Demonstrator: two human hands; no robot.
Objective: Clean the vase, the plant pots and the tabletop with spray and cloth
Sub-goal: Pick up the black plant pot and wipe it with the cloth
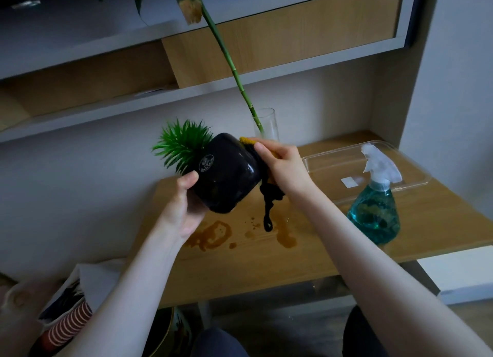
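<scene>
Basically, left hand (184, 204) gripped the tilted pot (226, 172), its base toward the right hand (282, 167), which pressed the cloth (269, 196) there.

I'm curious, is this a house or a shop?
Probably a home: a small wooden desk under wall shelves, with a vase and a tote bag beside it.

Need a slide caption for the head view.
Left hand tilts glossy black plant pot while right hand presses yellow-black cloth to its base.
</scene>
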